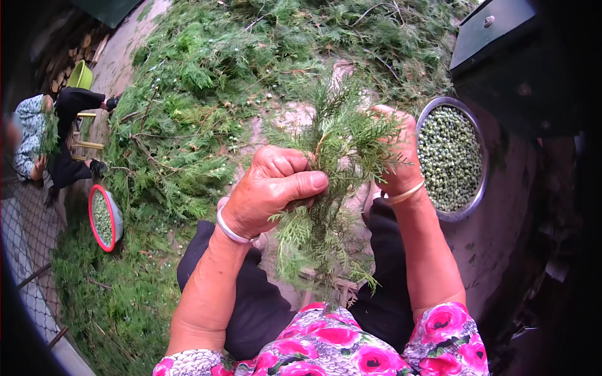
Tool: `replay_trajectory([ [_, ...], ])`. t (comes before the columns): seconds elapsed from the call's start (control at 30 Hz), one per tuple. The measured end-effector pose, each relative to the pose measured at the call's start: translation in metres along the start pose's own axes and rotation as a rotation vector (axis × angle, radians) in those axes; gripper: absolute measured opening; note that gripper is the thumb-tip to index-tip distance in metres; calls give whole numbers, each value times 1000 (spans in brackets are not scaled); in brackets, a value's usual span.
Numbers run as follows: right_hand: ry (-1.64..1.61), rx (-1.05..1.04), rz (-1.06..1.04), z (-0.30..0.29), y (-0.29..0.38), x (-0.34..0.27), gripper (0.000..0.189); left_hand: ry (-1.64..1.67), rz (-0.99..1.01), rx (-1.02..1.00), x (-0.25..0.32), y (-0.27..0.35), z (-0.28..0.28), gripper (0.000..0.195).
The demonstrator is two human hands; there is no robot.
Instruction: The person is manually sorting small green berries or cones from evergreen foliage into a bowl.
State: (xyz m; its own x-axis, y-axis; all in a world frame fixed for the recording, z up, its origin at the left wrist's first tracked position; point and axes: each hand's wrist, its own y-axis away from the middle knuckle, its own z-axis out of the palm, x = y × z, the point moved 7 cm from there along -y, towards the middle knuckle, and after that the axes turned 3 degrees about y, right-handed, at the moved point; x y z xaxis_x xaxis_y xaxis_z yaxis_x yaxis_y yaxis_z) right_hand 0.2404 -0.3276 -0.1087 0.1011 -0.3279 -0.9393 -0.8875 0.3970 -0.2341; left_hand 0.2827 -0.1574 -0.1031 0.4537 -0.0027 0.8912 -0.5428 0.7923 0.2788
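Observation:
A leafy green conifer branch (324, 202), with flat scaly sprays like arborvitae, hangs before my chest. My left hand (277, 188) is closed around its stem, thumb pointing right; a silver-coloured bangle is on that wrist. At the branch's upper right is my right hand (400, 145), its fingers partly hidden behind the sprays, so whether they grip them does not show. A pale bangle circles the right wrist. Close by on the right, a metal basin (484, 188) holds a heap of small green cones.
Cut conifer branches (197, 80) cover much of the ground ahead and left. A red-rimmed basin (113, 221) of green cones stands left. Beyond it a person (30, 136) sits holding greenery, near a yellow-green basin (81, 75). Wire mesh (28, 244) edges the lower left; a dark box-like object (494, 28) stands upper right.

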Motion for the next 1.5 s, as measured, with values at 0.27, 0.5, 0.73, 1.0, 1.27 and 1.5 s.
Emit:
replay_trajectory([
  [0.27, -817, 297, 636, -84, 17, 29, 20, 175, -32, 172, -3, 6, -29, 21],
  [0.5, -109, 799, 661, -236, 61, 35, 71, 489, 242, 210, -13, 30, -41, 22],
  [0.73, 191, 859, 619, -339, 112, 51, 81, 465, 187, -8, -1, 59, 4, 34],
  [1.0, -433, 497, 472, -201, 126, -22, 12, 579, 205, 50, -9, 96, 51, 35],
  [1.27, -196, -89, 75, -65, 114, -166, 43, 723, 257, -159, 11, 131, 87, 28],
  [1.5, 41, -263, -186, -33, 97, -209, 43, 606, 193, -47, 6, 160, 69, 38],
])
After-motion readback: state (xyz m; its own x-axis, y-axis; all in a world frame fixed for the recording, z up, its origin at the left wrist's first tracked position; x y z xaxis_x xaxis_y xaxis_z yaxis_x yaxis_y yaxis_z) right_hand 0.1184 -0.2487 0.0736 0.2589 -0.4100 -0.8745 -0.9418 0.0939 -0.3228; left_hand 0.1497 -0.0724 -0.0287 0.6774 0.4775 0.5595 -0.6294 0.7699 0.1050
